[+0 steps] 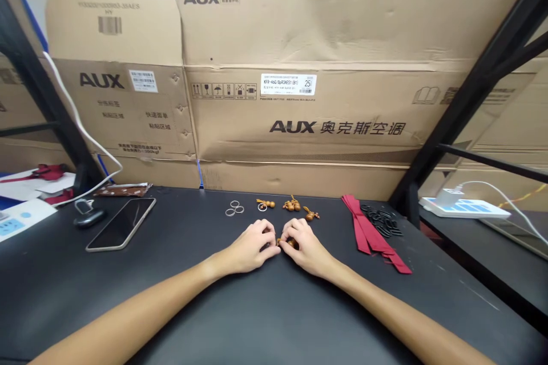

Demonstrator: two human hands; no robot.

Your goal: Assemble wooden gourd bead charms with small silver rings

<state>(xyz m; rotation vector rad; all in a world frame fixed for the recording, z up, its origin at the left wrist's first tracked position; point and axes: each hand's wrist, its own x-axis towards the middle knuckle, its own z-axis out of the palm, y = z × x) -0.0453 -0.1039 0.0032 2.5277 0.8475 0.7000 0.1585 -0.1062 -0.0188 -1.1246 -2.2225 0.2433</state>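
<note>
Several thin metal rings [234, 209] lay at the upper middle of the frame on the black worktop [77, 274], near the left hand [244, 247]. Both hands were curled almost closed at the centre. The right hand [306, 247] pinched a small wooden piece [286, 243]; what the left hand held, I could not tell. Three wooden gourd charms [291, 204] lay apart above them. Further right, a red ribbon [368, 234] and black rings [381, 219] lay with nothing joined to them.

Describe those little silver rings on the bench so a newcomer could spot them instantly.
Behind the black workbench stands a large AUX carton. Along the bench's back edge, below it, lie three silver rings, loosely clustered. They sit left of the wooden gourd-shaped beads, and shine, unlike the black loops further right.
</note>
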